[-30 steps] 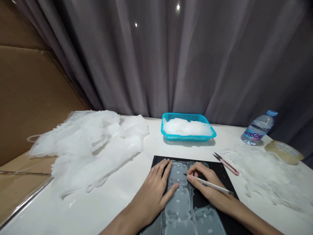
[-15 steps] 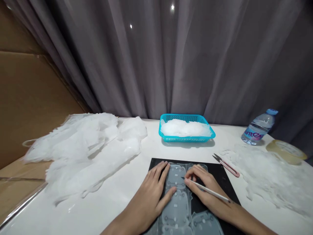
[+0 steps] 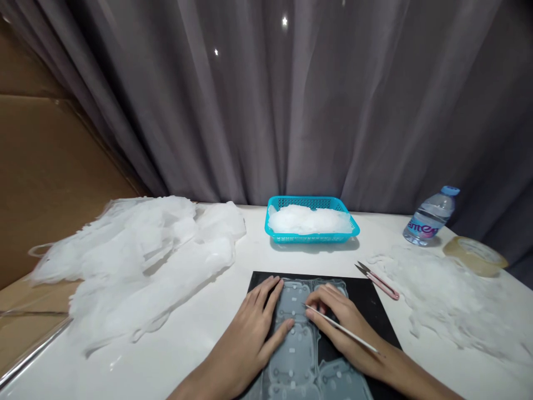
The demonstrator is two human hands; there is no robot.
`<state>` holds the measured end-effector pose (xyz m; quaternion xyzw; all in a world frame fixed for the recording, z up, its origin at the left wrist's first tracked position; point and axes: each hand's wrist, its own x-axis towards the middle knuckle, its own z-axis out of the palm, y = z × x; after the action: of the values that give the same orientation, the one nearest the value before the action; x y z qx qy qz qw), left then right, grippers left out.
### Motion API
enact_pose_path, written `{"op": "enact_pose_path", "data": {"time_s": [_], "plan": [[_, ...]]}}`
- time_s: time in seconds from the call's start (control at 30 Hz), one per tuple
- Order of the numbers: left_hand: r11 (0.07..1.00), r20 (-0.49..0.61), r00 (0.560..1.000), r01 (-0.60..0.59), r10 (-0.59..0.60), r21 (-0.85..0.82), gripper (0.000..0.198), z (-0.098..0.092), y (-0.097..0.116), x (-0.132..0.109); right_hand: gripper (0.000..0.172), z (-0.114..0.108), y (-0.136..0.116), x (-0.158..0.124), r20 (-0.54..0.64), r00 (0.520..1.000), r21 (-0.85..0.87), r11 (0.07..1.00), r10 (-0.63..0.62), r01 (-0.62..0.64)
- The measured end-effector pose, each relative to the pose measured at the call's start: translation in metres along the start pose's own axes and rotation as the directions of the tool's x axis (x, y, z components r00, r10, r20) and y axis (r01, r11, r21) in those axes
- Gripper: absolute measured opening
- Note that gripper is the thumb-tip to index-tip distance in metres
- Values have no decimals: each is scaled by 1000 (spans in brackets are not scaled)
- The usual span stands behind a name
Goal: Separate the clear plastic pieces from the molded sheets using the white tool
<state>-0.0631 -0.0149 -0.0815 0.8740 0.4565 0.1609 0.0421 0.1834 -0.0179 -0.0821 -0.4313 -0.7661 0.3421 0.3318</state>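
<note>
Translucent grey moulded sheets (image 3: 292,350) with small white marks lie on a black mat (image 3: 366,294). My left hand (image 3: 254,328) rests flat along their left edge, fingers and thumb spread. In my right hand (image 3: 343,322) a thin white pen-like tool (image 3: 352,334) is pinched between thumb and fingers. Its dark tip is over the upper sheet, just right of a small white mark; whether it touches is too small to tell. The part of the sheets under my right hand is hidden.
Beyond the mat sits a blue basket (image 3: 312,238) of white material. White sheets (image 3: 137,250) are heaped at the left. On the right are pink-handled snips (image 3: 383,285), white scraps (image 3: 449,300), tape (image 3: 474,255) and a water bottle (image 3: 430,218).
The whole view has shifted slightly, so things appear a little further left. The tool lies slightly differently in my right hand, its tip still over the upper sheet. My left hand has kept its place.
</note>
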Motion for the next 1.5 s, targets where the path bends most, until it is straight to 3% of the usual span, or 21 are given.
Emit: {"op": "enact_pose_path", "data": {"time_s": [0.23, 0.4, 0.73, 1.03, 1.33, 1.5], "plan": [[998, 63, 997, 45, -42, -43, 63, -1, 0, 1, 13, -5, -2, -1, 2, 1000, 58, 998, 1, -1], [990, 40, 995, 95, -91, -108, 68, -2, 1, 0, 13, -7, -4, -1, -23, 1000, 85, 996, 0, 2], [996, 132, 989, -52, 61, -73, 63, -10, 3, 5, 9, -3, 0, -2, -101, 993, 65, 996, -53, 59], [990, 65, 998, 24, -15, -141, 88, -4, 2, 3, 17, -10, -10, -1, -137, 983, 136, 985, 126, -107], [987, 120, 990, 87, -70, -135, 80, -1, 7, 6, 14, -13, -11, -2, -98, 995, 81, 997, 27, -19], [989, 99, 994, 64, -51, -130, 81, -2, 9, 8, 14, -27, -12, 4, -120, 993, 17, 1000, 11, -9]]}}
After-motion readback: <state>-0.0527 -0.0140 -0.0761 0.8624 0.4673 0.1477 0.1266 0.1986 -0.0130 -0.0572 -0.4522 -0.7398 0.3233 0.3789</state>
